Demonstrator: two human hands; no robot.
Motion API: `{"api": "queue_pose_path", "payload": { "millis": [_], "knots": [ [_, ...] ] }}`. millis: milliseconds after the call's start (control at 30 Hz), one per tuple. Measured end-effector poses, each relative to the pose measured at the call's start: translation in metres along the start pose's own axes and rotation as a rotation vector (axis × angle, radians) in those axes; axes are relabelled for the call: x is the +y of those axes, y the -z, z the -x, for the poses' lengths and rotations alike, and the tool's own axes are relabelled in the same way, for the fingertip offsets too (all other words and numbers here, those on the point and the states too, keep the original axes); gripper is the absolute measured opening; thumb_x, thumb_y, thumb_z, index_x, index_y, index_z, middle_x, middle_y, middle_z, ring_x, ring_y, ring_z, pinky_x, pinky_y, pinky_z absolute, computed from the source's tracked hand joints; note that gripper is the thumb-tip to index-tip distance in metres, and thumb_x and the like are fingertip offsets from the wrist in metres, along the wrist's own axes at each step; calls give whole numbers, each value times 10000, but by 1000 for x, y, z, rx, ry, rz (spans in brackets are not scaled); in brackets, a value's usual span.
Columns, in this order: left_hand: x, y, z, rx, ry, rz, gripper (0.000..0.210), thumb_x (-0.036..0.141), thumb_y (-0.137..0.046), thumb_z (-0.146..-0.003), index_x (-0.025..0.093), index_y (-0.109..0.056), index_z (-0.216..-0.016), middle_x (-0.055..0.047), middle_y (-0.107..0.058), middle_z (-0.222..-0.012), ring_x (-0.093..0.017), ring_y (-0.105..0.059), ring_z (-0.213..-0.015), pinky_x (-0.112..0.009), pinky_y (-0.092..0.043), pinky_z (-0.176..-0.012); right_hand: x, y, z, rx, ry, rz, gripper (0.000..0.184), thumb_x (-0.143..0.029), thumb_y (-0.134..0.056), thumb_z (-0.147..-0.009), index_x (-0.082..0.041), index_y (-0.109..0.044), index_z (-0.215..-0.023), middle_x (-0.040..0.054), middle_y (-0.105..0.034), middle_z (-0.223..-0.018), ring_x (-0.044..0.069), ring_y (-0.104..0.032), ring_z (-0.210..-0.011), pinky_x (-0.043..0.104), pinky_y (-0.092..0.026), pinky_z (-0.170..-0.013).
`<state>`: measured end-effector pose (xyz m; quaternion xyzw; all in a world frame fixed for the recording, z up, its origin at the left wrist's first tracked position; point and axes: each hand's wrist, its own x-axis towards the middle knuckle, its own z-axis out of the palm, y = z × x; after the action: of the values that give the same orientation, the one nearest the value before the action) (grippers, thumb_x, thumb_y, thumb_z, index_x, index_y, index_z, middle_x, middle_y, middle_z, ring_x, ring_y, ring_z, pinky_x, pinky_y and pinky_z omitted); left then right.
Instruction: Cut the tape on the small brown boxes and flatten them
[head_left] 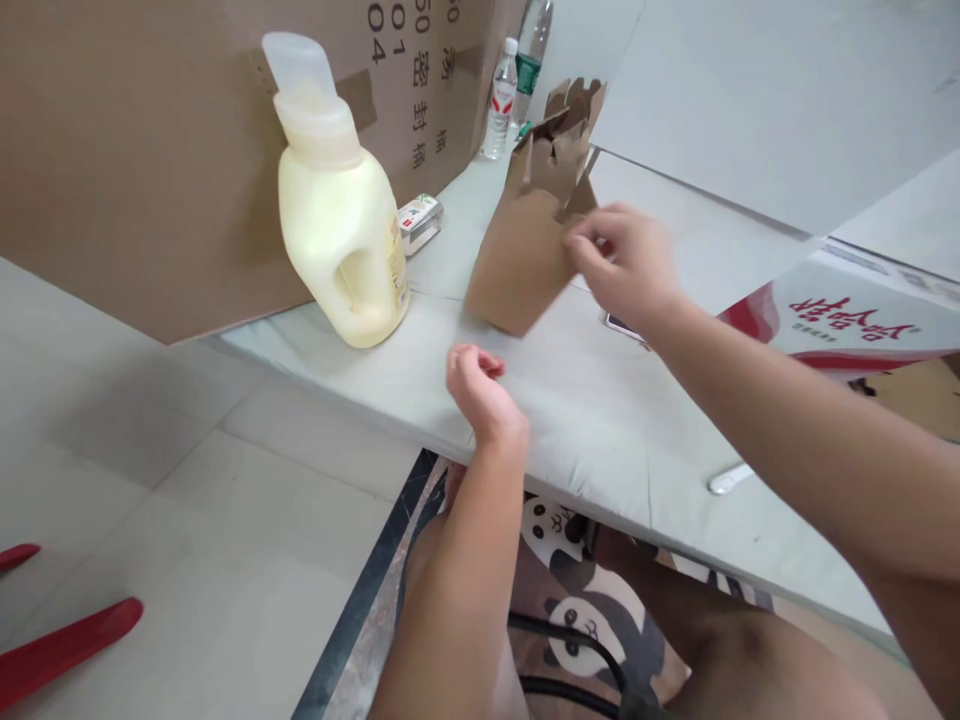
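A brown kraft paper food box [525, 245] tilts on the pale-covered table, its open flaps uppermost. More box tops [577, 105] of the same brown card show just behind it. My right hand [619, 255] pinches the front box's right upper edge between thumb and fingers. My left hand [484, 390] is curled closed just in front of the box's lower edge, apart from it. Nothing shows in those fingers, though the palm side is partly hidden.
A jug of pale yellow liquid [341, 220] stands left, before a large printed carton [187, 150]. A small packet [421, 222] lies beside it. Two water bottles [500, 105] stand at the back. A white-red printed box [847, 310] and a white handle [729, 480] lie right.
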<state>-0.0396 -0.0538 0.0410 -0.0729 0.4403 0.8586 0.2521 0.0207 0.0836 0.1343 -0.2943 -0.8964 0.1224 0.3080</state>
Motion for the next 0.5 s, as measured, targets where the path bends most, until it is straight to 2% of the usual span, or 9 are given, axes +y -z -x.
{"api": "queue_pose_path", "payload": {
  "millis": [67,133,200,267,333,367,433,500],
  "knots": [
    [6,7,-4,60,-178,-42,181,189,-443,-872,214,-468,-694,17,-516,-732,-113,-569,-765,-239,-425,-757,2,39,61,127,-41,-11,195,-301,-544,-909,-242,-585,-728,59,-664,-840,250,-675,-875,456,-544,-892],
    [10,11,-3,-3,-276,-107,137,225,-467,-894,229,-565,-798,2,-606,-880,-148,-606,-982,-257,-430,-874,7,73,125,246,-52,-3,181,-340,-564,-911,-287,-565,-738,64,-645,-818,318,-679,-930,535,-520,-906],
    [10,10,4,-208,-322,-177,140,292,-510,-913,245,-641,-924,-17,-664,-1048,-191,-592,-1149,-282,-420,-969,16,97,182,267,-146,15,182,-424,-573,-908,-334,-544,-752,75,-672,-977,389,-643,-1123,619,-443,-1013],
    [6,6,17,-537,-317,-241,228,372,-521,-931,238,-690,-1006,-51,-694,-1135,-233,-600,-1185,-315,-428,-1001,26,110,226,287,-270,-2,162,-490,-556,-900,-386,-549,-776,66,-680,-1100,410,-572,-1265,657,-359,-1106],
    [-1,0,31,-850,-279,-305,309,439,-514,-942,221,-725,-999,-78,-724,-1094,-253,-639,-1107,-339,-456,-973,37,113,254,279,-361,-97,135,-499,-559,-896,-401,-559,-802,47,-677,-1215,401,-527,-1336,657,-333,-1143],
    [-5,-3,38,-955,-258,-340,333,467,-521,-939,216,-736,-978,-83,-735,-1043,-253,-652,-1045,-343,-470,-943,43,112,262,297,-396,-170,131,-488,-561,-900,-393,-558,-811,43,-679,-1238,395,-522,-1347,655,-331,-1147],
    [-16,-9,49,-1042,-232,-402,350,520,-580,-907,212,-744,-929,-83,-735,-954,-239,-652,-927,-340,-485,-874,57,106,269,327,-447,-301,124,-454,-558,-917,-365,-556,-831,37,-674,-1262,376,-512,-1364,639,-322,-1156],
    [-26,-14,55,-1033,-233,-453,374,572,-650,-853,209,-740,-874,-79,-722,-895,-222,-635,-857,-329,-486,-816,71,99,267,346,-471,-345,103,-421,-585,-914,-335,-572,-859,35,-636,-1289,346,-489,-1379,610,-323,-1158]
  ]
}}
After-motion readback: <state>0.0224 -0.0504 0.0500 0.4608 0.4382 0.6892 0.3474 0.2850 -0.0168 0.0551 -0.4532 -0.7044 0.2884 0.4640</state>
